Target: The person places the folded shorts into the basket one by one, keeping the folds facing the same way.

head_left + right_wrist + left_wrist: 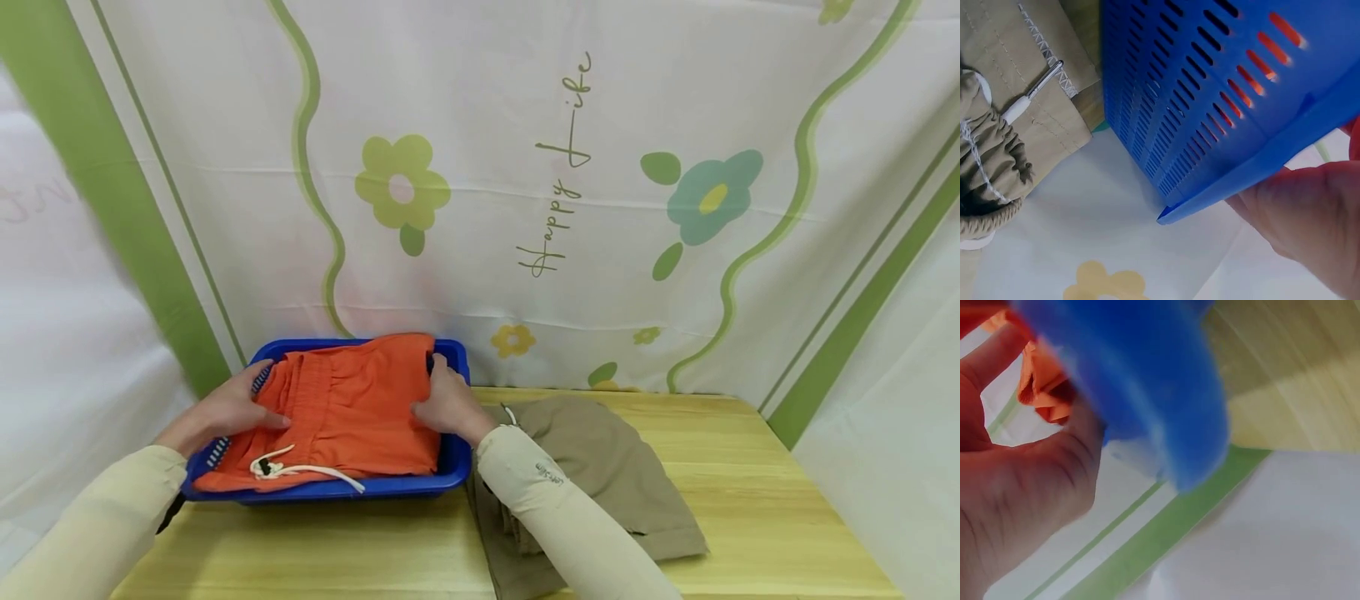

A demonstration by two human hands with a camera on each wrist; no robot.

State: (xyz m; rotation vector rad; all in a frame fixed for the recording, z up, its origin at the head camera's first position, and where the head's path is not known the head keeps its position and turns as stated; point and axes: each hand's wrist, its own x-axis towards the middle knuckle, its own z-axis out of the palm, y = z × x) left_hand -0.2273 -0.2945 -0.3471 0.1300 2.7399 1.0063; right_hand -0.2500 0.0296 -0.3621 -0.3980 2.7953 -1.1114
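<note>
Folded orange drawstring shorts [375, 400] lie in a blue plastic basket [405, 485], their gathered waistband toward the left and a white cord hanging over the front rim. My left hand [238, 406] holds the shorts' left side, thumb on top and fingers down along the basket's slotted wall. At the opposite side, my right hand [450, 404] holds the right edge with its thumb on the cloth. The right wrist view shows orange through the slots of the basket wall [1179, 94], with that hand reaching over the rim. Fingertips of both hands are partly hidden.
Khaki drawstring garment [592, 450] lies folded on the wooden table [780, 492], right of the basket and under my right forearm. Behind the table hangs a white curtain [480, 217] with printed flowers, close to the basket's back rim. More curtain hangs at both sides.
</note>
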